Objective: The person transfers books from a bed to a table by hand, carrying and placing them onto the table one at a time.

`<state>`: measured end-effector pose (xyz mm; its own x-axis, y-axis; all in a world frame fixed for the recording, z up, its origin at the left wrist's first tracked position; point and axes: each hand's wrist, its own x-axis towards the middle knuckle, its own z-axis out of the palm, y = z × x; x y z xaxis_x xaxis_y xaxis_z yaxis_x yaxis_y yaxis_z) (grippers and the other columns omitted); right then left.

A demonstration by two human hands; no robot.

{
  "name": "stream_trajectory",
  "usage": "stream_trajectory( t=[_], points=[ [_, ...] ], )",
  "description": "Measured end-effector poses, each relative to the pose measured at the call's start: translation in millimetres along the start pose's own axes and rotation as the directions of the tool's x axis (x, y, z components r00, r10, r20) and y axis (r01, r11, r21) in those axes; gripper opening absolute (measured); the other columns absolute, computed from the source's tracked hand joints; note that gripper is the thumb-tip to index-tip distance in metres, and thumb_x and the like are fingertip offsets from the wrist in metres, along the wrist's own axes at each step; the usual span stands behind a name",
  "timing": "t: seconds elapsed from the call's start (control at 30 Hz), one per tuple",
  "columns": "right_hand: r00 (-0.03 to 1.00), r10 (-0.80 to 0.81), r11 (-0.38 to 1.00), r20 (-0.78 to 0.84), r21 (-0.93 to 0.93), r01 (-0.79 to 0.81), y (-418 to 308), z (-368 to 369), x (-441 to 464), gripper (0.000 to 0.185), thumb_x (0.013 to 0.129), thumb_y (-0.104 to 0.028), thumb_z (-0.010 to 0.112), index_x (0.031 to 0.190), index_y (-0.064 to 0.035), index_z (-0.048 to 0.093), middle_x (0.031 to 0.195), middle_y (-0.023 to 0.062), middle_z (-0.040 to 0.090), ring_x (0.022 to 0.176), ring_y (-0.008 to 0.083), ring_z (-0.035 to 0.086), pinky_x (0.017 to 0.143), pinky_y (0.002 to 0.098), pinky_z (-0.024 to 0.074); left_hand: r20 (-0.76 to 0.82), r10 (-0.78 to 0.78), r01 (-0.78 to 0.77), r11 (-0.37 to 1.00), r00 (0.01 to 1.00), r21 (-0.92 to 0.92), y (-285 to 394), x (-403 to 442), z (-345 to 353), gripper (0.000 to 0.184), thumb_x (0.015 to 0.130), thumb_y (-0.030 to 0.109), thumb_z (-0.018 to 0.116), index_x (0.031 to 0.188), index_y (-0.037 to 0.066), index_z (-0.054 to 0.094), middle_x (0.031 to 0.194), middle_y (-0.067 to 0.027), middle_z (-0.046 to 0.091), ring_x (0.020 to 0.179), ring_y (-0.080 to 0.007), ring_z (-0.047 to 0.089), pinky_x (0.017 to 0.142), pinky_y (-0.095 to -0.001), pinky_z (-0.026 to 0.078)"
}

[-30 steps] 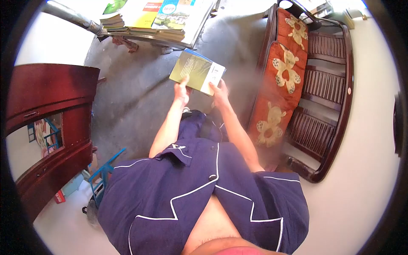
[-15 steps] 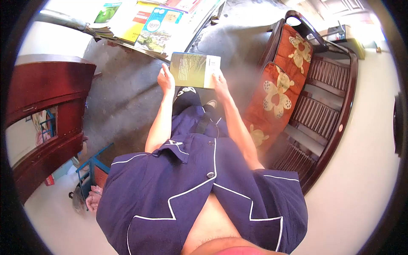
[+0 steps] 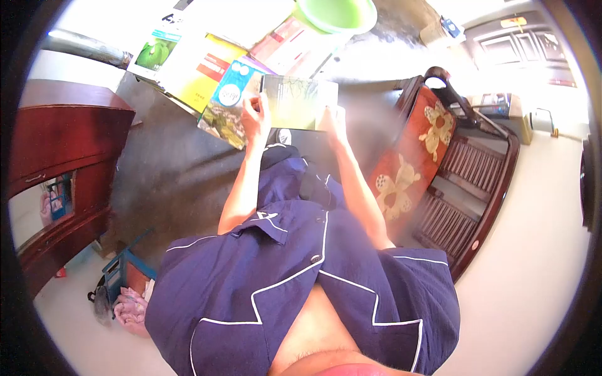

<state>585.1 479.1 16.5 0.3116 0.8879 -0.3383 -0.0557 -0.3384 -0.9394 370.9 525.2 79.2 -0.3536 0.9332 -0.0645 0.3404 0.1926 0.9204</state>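
A book (image 3: 291, 100) with an olive-green and white cover is held level in front of my body. My left hand (image 3: 257, 119) grips its left edge, the fingers curled. At the opposite edge, my right hand (image 3: 333, 122) is closed on the pale end, partly washed out by glare. Just beyond my left hand lies a book with a blue cover and landscape picture (image 3: 233, 94). A yellow book (image 3: 207, 66) and a booklet with a green picture (image 3: 157, 55) lie further left.
A light green basin (image 3: 338, 14) stands behind the books. On the right is a wooden bench (image 3: 467, 160) with an orange flowered cushion (image 3: 401, 169). A dark red cabinet (image 3: 69, 138) stands on the left, with a blue-framed rack and pink cloth (image 3: 130, 307) at lower left.
I am nearer the books at the front, and more of the green basin shows. The held book has shifted slightly right in view and now overlaps the blue book. Both hands keep hold.
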Motion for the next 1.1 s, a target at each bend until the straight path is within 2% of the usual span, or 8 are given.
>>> stream_trajectory(
  t=[0.17, 0.3, 0.6, 0.7, 0.73, 0.77, 0.8, 1.1],
  points=[
    [0.989, 0.126, 0.992, 0.079, 0.017, -0.128, 8, -14, 59, 0.033, 0.091, -0.034, 0.052, 0.109, -0.0065, 0.046, 0.098, 0.0045, 0.050, 0.095, 0.0129, 0.045, 0.085, 0.0279, 0.0379, 0.065, -0.006, 0.008, 0.999, 0.998, -0.039, 8, 34, 20, 0.036, 0.087, 0.034, 0.056, 0.086, -0.001, 0.054, 0.073, -0.0145, 0.062, 0.066, -0.0249, 0.061, 0.060, -0.0365, 0.046],
    [0.996, 0.071, 0.997, -0.060, 0.032, -0.069, -20, -8, 84, 0.032, 0.091, -0.033, 0.053, 0.107, -0.0057, 0.051, 0.106, 0.0049, 0.052, 0.100, 0.0146, 0.045, 0.090, 0.0311, 0.0350, 0.164, -0.101, 0.123, 0.984, 0.981, -0.131, 25, 54, 26, 0.035, 0.088, 0.032, 0.055, 0.084, -0.003, 0.053, 0.070, -0.0139, 0.062, 0.061, -0.0197, 0.061, 0.054, -0.0327, 0.046],
    [0.982, 0.146, 0.989, 0.123, -0.017, -0.145, -86, 5, 172, 0.027, 0.086, -0.028, 0.060, 0.100, -0.0043, 0.058, 0.093, 0.0007, 0.056, 0.089, 0.0101, 0.048, 0.080, 0.0267, 0.0385, 0.023, -0.204, 0.205, 0.973, 0.979, -0.111, 22, 82, 65, 0.038, 0.085, 0.033, 0.059, 0.090, -0.004, 0.057, 0.071, -0.0130, 0.063, 0.065, -0.0201, 0.061, 0.061, -0.0327, 0.048],
    [0.974, 0.101, 0.976, 0.201, -0.210, -0.058, -101, 10, 211, 0.030, 0.085, -0.027, 0.060, 0.104, -0.0037, 0.058, 0.096, 0.0009, 0.057, 0.089, 0.0101, 0.048, 0.079, 0.0262, 0.0387, -0.031, -0.064, 0.064, 0.998, 0.997, -0.025, 20, 90, 80, 0.043, 0.084, 0.036, 0.059, 0.097, -0.004, 0.057, 0.073, -0.0155, 0.063, 0.070, -0.0265, 0.063, 0.066, -0.0360, 0.049],
    [0.965, 0.034, 0.979, 0.258, -0.204, 0.020, -105, 12, 223, 0.033, 0.085, -0.026, 0.061, 0.107, -0.0029, 0.058, 0.099, 0.0027, 0.057, 0.090, 0.0110, 0.049, 0.079, 0.0265, 0.0391, 0.026, 0.217, -0.216, 0.937, 0.976, 0.276, 17, 93, 81, 0.044, 0.084, 0.037, 0.059, 0.098, -0.004, 0.058, 0.074, -0.0164, 0.063, 0.072, -0.0284, 0.063, 0.067, -0.0369, 0.049],
    [0.960, 0.049, 0.978, 0.277, -0.208, 0.010, -106, 10, 232, 0.033, 0.085, -0.026, 0.061, 0.107, -0.0029, 0.058, 0.099, 0.0027, 0.057, 0.090, 0.0110, 0.049, 0.079, 0.0265, 0.0391, 0.185, 0.438, -0.465, 0.714, 0.880, 0.524, 14, 92, 85, 0.045, 0.083, 0.038, 0.058, 0.098, -0.003, 0.059, 0.074, -0.0174, 0.063, 0.074, -0.0303, 0.063, 0.069, -0.0377, 0.048],
    [0.942, 0.110, 0.976, 0.317, -0.213, -0.042, -112, 9, 240, 0.034, 0.084, -0.027, 0.061, 0.108, -0.0024, 0.057, 0.099, 0.0039, 0.058, 0.090, 0.0118, 0.049, 0.079, 0.0270, 0.0395, 0.003, -0.278, 0.275, 0.954, 0.961, 0.122, 18, 100, 100, 0.046, 0.083, 0.042, 0.058, 0.094, -0.003, 0.060, 0.074, -0.0178, 0.063, 0.073, -0.0310, 0.063, 0.068, -0.0375, 0.048],
    [0.844, 0.073, 0.962, 0.531, -0.262, 0.081, -130, 32, 309, 0.044, 0.084, -0.032, 0.061, 0.112, 0.0007, 0.053, 0.102, 0.0111, 0.057, 0.091, 0.0167, 0.053, 0.080, 0.0283, 0.0418, -0.166, -0.347, 0.366, 0.925, 0.923, 0.101, 29, 115, 134, 0.048, 0.082, 0.044, 0.057, 0.081, -0.004, 0.060, 0.066, -0.0195, 0.059, 0.066, -0.0345, 0.059, 0.060, -0.0409, 0.044]
  ],
)
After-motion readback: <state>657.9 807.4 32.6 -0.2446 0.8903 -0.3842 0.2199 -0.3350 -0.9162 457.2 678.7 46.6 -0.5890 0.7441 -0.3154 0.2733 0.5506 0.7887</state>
